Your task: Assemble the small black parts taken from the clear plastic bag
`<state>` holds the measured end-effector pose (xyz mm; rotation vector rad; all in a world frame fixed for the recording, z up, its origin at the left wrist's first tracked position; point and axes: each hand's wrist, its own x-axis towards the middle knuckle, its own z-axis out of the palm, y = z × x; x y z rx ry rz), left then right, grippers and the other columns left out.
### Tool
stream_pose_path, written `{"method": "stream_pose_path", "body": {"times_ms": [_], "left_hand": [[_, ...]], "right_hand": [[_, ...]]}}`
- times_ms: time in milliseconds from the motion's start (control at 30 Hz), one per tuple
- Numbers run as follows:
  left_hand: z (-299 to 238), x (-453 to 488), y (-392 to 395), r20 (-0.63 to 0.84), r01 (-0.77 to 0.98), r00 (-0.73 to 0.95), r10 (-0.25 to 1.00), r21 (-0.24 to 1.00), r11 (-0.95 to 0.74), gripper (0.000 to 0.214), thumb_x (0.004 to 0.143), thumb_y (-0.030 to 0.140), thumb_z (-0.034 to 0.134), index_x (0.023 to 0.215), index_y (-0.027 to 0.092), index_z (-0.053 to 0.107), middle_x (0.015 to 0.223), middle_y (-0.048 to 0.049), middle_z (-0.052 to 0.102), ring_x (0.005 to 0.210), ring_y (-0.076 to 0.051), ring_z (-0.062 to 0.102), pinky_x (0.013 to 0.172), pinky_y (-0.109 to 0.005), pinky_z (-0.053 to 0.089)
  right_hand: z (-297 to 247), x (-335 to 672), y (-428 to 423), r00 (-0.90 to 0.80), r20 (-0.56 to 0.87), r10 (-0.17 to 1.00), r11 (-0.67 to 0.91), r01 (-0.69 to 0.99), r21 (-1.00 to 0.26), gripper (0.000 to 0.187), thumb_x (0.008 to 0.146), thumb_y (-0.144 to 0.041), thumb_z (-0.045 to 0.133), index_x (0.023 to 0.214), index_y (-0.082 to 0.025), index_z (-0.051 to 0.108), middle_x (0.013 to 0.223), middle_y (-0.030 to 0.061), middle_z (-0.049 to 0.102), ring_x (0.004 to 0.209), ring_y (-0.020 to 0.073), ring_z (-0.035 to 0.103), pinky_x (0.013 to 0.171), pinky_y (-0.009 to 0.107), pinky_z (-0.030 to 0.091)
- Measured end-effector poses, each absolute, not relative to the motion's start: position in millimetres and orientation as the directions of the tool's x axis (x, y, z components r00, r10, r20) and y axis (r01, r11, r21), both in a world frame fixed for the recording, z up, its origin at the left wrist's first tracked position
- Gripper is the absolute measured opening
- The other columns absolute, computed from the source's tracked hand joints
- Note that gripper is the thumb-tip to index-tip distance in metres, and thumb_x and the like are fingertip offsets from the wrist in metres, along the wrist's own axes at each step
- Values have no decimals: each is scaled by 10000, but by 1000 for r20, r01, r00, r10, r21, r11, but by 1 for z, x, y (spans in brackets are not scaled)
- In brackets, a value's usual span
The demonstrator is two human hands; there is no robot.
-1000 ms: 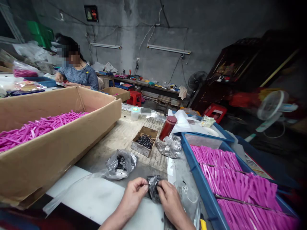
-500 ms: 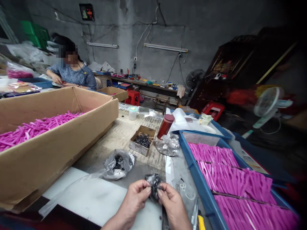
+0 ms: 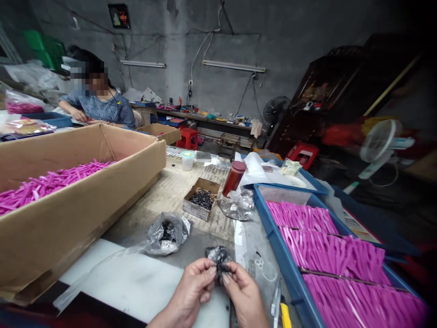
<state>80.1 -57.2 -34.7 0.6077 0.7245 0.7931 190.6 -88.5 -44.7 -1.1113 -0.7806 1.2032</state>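
Note:
Between my hands is a small clear plastic bag (image 3: 217, 253) with dark contents, bunched up above the worktop. My left hand (image 3: 195, 284) pinches its left side between thumb and fingers. On the right side, my right hand (image 3: 243, 287) grips the gathered plastic the same way. What is inside the bag is too small to make out. An opened plastic bag (image 3: 167, 233) of small black parts lies ahead on the left. Beyond it, a small cardboard box (image 3: 201, 199) holds more small dark pieces.
A large cardboard box (image 3: 85, 182) of pink strips fills the left. At right, a blue tray (image 3: 273, 237) holds rows of pink pieces. A yellow-handled tool (image 3: 285, 314), a white cord (image 3: 264, 269) and a red bottle (image 3: 234, 178) are nearby. A co-worker (image 3: 99, 98) sits across the table.
My fingertips have drawn closer together, and the plastic between them looks more tightly gathered. The camera view has shifted slightly.

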Motion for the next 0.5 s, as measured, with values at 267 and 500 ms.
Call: {"method": "stream_pose_path", "body": {"times_ms": [267, 500], "left_hand": [[-38, 83, -59, -352, -446, 521, 778, 665, 600, 179, 594, 255, 623, 641, 122, 513, 442, 55, 354, 394, -34, 271, 348, -158, 110], [-40, 84, -61, -352, -439, 511, 784, 678, 590, 157, 619, 230, 603, 651, 118, 497, 445, 52, 356, 396, -31, 265, 350, -156, 117]], "right_hand": [[-51, 186, -91, 245, -41, 969, 36, -299, -954, 158, 626, -248, 604, 755, -187, 535, 608, -16, 564, 571, 133, 528, 534, 217, 424], [-48, 186, -92, 246, -50, 968, 29, -307, -951, 167, 616, -256, 611, 743, -188, 526, 617, -15, 560, 576, 137, 533, 540, 226, 433]]}}
